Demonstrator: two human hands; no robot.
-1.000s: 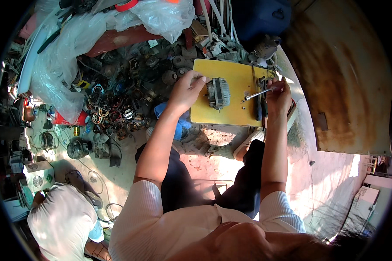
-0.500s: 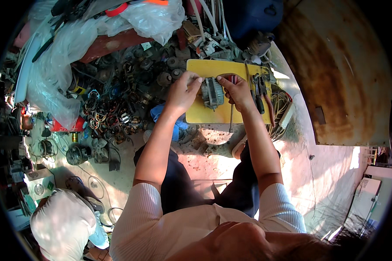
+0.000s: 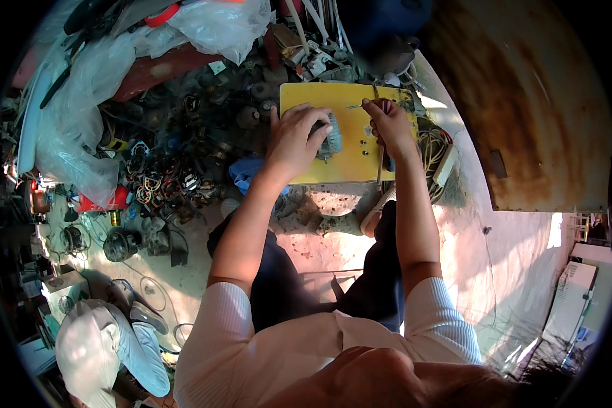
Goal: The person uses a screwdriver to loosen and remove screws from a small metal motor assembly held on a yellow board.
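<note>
On the yellow board point(image 3: 350, 166) before me stands a grey ribbed metal motor point(image 3: 332, 139). The fingers of my left hand point(image 3: 294, 141) curl over its left side and top, thumb against it, hiding much of it. My right hand point(image 3: 393, 129), to the right of the motor and apart from it, is closed on a screwdriver. The thin metal shaft of the screwdriver point(image 3: 353, 107) points left over the board. Small dark pieces point(image 3: 364, 147) lie between my hands. Tools on the board's right side are partly hidden by my right hand.
A pile of dark motor parts point(image 3: 177, 170) spreads to the left, with clear plastic sheeting point(image 3: 81, 129) beyond. Coiled cable point(image 3: 432, 160) lies right of the board, near a rusty metal sheet point(image 3: 537, 115). Another person point(image 3: 92, 347) is at the lower left.
My right hand has moved up and right, away from the motor, and the screwdriver has swung from pointing toward me to pointing left. My left hand has spread over the motor.
</note>
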